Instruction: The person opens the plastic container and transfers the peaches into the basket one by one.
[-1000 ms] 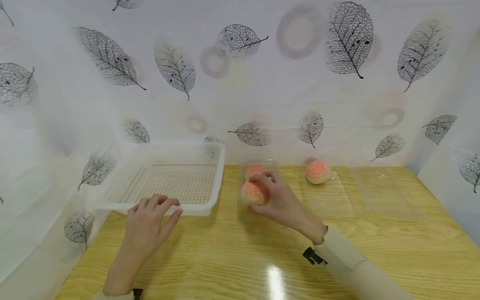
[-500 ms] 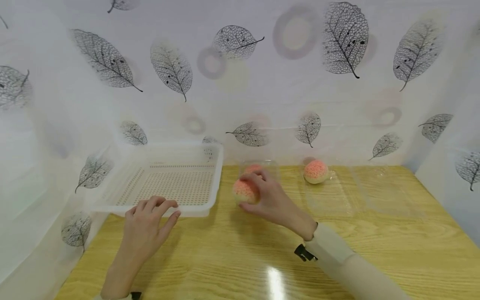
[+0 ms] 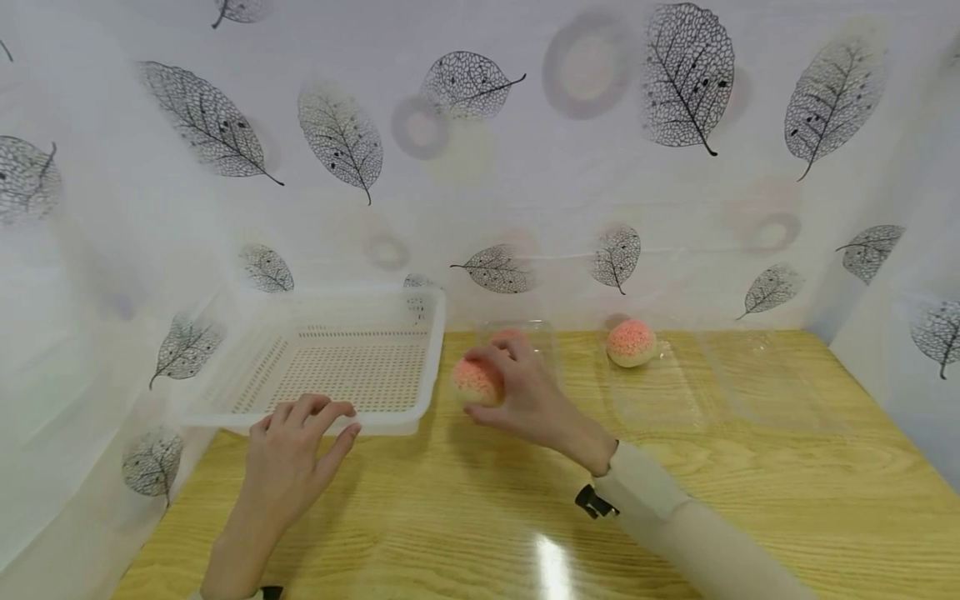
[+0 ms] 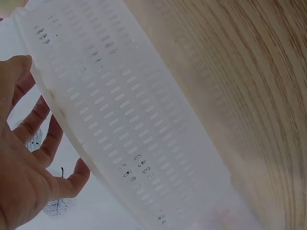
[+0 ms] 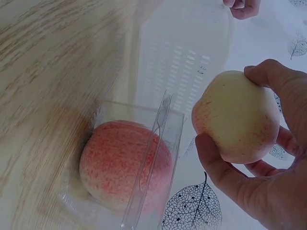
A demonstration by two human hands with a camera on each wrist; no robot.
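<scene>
In the head view my right hand (image 3: 525, 396) pinches a peach (image 3: 477, 382) between thumb and fingers, raised over the table left of a clear plastic box. The right wrist view shows the peach's pale yellow side toward the camera. A second, redder peach (image 5: 122, 165) sits inside that clear box (image 5: 175, 136); in the head view my hand partly covers it. My left hand (image 3: 296, 454) rests on the near rim of a white slotted basket (image 3: 431, 367), its fingers loosely bent over the edge. The basket's visible floor bears nothing.
Farther right, another peach (image 3: 632, 343) lies at the back of a second clear box (image 3: 652, 400). Beyond it is a third clear box (image 3: 772, 383), hard to make out. A leaf-printed curtain (image 3: 480, 192) closes off the back and sides of the wooden table (image 3: 450, 533).
My right hand has carried the peach leftward from above the clear box toward the basket. The left hand keeps its place on the rim. The view has shifted slightly.
</scene>
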